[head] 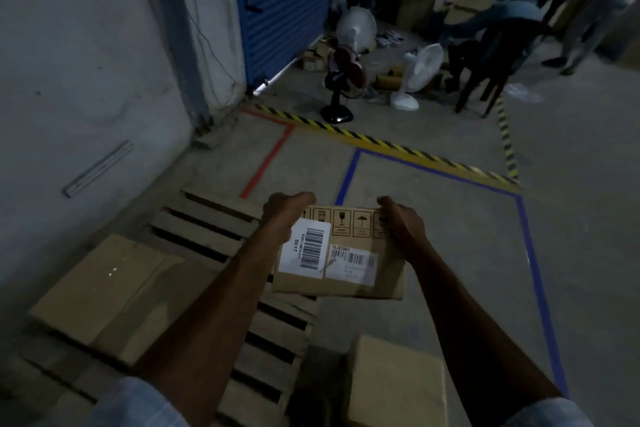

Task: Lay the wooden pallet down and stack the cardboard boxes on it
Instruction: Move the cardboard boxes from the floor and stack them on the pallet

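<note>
Cardboard box with barcode labels, gripped at its far corners by left hand and right hand, fingers curled over the far edge, thumbs out of sight. Held in the air above the right edge of wooden pallet, partly overhanging bare floor. Pallet lying flat on the floor beside the wall. One larger box already resting on the pallet's left half; another box standing on the floor off the pallet's right side, not yet stacked.

Judged step: placing of the held box on the open slats.

Risks, as judged:
- Set down where it now hangs, likely to overhang the pallet's edge and tip toward the floor.
- Grip at far corners only, near edge unsupported; possible sag or slip on lowering.
- Gaps between slats: possible catching of a corner, leaving the box tilted.
- Dim light, label side up: alignment with the neighbouring box hard to judge.
</note>
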The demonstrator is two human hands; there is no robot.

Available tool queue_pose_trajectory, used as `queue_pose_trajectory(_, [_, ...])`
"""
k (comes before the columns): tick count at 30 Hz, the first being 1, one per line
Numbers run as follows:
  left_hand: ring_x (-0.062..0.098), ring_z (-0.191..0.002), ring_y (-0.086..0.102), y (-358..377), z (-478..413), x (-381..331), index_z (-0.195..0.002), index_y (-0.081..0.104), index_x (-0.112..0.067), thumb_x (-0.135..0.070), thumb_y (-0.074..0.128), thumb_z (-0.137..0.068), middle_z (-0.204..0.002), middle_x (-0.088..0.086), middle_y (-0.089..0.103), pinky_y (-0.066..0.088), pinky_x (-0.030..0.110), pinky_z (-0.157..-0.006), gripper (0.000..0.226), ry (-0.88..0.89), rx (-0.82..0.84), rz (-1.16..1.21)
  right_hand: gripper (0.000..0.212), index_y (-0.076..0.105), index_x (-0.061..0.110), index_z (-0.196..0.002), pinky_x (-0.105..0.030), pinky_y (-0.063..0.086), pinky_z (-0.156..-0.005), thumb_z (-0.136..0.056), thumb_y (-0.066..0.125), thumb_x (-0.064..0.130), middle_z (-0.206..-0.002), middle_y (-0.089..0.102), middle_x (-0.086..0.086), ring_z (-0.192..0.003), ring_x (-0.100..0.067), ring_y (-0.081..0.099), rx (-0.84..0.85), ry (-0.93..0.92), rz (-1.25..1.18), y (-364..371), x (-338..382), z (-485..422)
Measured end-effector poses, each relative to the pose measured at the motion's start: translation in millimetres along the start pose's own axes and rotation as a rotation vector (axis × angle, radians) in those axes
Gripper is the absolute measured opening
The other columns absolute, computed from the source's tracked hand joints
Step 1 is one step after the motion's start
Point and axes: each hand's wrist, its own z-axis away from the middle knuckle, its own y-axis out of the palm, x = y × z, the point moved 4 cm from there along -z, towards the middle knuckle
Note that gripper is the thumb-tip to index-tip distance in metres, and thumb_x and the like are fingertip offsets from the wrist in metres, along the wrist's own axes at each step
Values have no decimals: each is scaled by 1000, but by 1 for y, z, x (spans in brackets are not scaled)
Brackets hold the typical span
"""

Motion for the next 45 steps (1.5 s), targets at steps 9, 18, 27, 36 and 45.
queue_pose_trajectory(9, [32,-87,73,-102,-62,-57,-107,72,-6,-57,75,-47,-98,12,77,63,44,-78,79,37,-244,150,54,71,7,-96,-27,43,-64,-95,48,55,-91,70,-14,-80,-29,63,84,-112,60,71,129,-78])
queue_pose_trajectory(18, [31,-74,76,-170,-116,-65,-72,72,-8,-34,79,-71,-77,12,77,63,51,-75,26,35,-442,297,45,65,19,-82,-31,34,-71,-101,40,51,-78,57,-3,-68,-16,49,183,-339,269,172,205,-157])
queue_pose_trajectory(27, [28,-81,72,-123,-273,-114,-93,74,-13,-49,75,-62,-91,8,76,60,38,-77,47,-86,-594,281,43,68,5,-88,-21,48,-65,-101,47,41,-77,67,-1,-63,-8,56,439,-390,196,216,225,-350])
queue_pose_trajectory(36, [22,-64,64,-62,-361,-201,-93,66,1,-28,68,-90,-80,18,67,55,38,-64,29,-134,-790,289,46,69,15,-122,-17,52,-84,-90,61,48,-108,73,-6,-95,-19,69,595,-401,75,208,286,-503])
queue_pose_trajectory(45, [24,-83,72,-69,-322,-215,-121,67,-1,-33,82,-72,-108,20,74,56,24,-59,61,14,-1037,576,49,74,17,-114,-15,53,-71,-83,59,51,-88,76,1,-66,1,68,752,-547,12,227,349,-504])
